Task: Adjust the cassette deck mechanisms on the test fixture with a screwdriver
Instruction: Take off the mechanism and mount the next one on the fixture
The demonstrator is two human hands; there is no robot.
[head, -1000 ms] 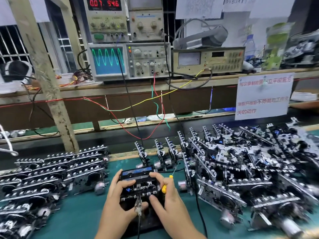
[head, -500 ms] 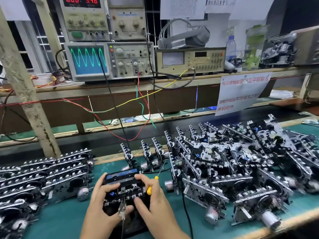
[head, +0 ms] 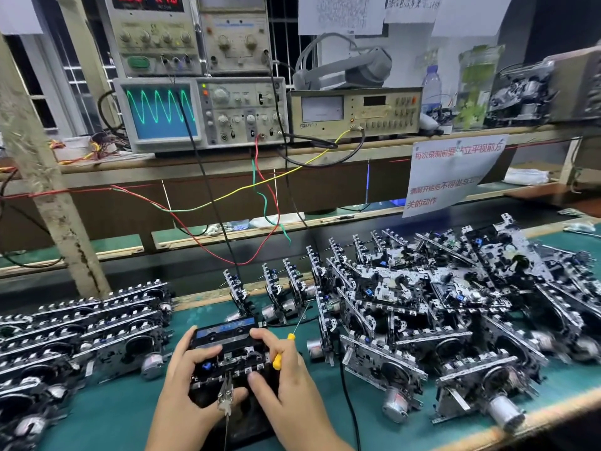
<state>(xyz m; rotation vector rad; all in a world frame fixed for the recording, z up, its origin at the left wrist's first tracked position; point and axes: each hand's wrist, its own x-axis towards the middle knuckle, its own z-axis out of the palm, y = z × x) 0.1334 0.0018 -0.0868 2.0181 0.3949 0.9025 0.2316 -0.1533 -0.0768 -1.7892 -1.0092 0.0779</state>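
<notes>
Both hands hold one cassette deck on the test fixture, low on the green worktop. The left hand grips its side. The right hand presses it and holds the yellow screwdriver, tip up. The big pile probably waits; the neat rows look done.

A green-matted worktop carries rows of cassette mechanisms at the left and a jumbled heap of mechanisms at the right. A black test fixture sits between them near the front edge.
</notes>
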